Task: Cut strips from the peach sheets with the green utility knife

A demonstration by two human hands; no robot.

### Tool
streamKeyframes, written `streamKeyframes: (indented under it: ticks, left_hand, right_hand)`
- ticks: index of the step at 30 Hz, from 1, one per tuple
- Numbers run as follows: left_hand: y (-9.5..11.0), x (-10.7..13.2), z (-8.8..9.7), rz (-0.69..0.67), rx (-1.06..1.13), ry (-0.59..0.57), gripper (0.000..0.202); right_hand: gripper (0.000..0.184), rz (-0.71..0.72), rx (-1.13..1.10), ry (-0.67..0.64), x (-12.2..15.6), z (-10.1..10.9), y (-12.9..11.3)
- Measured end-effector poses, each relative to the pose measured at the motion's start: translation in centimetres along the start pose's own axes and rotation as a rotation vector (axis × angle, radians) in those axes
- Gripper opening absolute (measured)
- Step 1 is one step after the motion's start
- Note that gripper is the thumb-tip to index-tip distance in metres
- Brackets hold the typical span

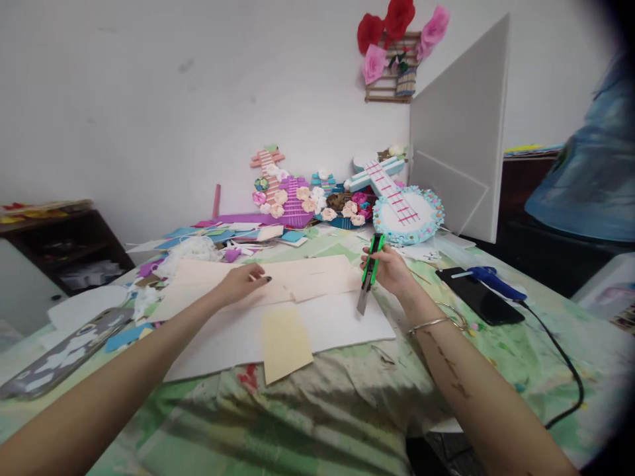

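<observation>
A green and black utility knife (371, 268) is gripped in my right hand (391, 268), its blade out and pointing down over the right part of a white board (342, 324). My left hand (243, 283) is over a pale peach sheet (317, 268), fingers loosely bent and apart, holding nothing; whether it touches the sheet I cannot tell. The peach sheet lies across the back of the board, with a torn or cut edge facing me. A small yellow paper (286, 344) lies at the board's front edge and hangs past it.
Paper scraps (233, 238) and white shreds (191, 254) lie behind on the left. Decorated craft guitars (292, 205) lean against the wall. On the right are a black phone (481, 297), a blue glue gun (496, 283) with its cord, and a water jug (580, 178). A patterned phone (64, 350) lies left.
</observation>
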State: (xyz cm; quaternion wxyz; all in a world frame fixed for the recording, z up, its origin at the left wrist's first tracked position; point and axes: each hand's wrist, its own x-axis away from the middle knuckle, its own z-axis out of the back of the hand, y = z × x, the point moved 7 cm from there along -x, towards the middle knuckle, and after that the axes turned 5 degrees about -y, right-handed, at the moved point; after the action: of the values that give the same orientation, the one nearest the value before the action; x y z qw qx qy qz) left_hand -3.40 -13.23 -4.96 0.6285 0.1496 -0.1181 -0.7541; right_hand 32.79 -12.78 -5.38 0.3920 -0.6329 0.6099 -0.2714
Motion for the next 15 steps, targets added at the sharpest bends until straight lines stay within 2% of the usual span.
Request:
streamKeyframes:
  ticks: [3, 5, 7, 11, 13, 15]
  left_hand:
    - [2.8, -2.8, -2.6, -0.069, 0.011, -0.112, 0.038]
    - [3.9, -4.5, -3.9, -0.062, 0.009, -0.184, 0.035]
    - [4.4, -5.9, -4.8, -0.037, 0.012, -0.251, 0.034]
    - [4.7, -7.4, -5.4, -0.042, 0.057, -0.371, 0.035]
    - [5.0, -7.7, -5.3, -0.072, 0.092, -0.428, 0.035]
    - [5.3, -8.0, -5.0, -0.104, 0.125, -0.461, 0.035]
  right_hand:
    - [0.016, -0.042, -0.028, 0.035, -0.1, 0.5, 0.3]
    - [0.019, -0.048, -0.039, 0.061, 0.0, 0.9, 0.4]
    - [0.03, -0.036, -0.05, 0.08, 0.1, 1.2, 0.3]
    - [0.04, -0.022, -0.081, 0.111, 0.1, 1.8, 0.3]
    - [0.031, -0.028, -0.1, 0.134, -0.1, 2.1, 0.4]
    - [0.014, -0.036, -0.111, 0.16, -0.3, 2.6, 0.6]
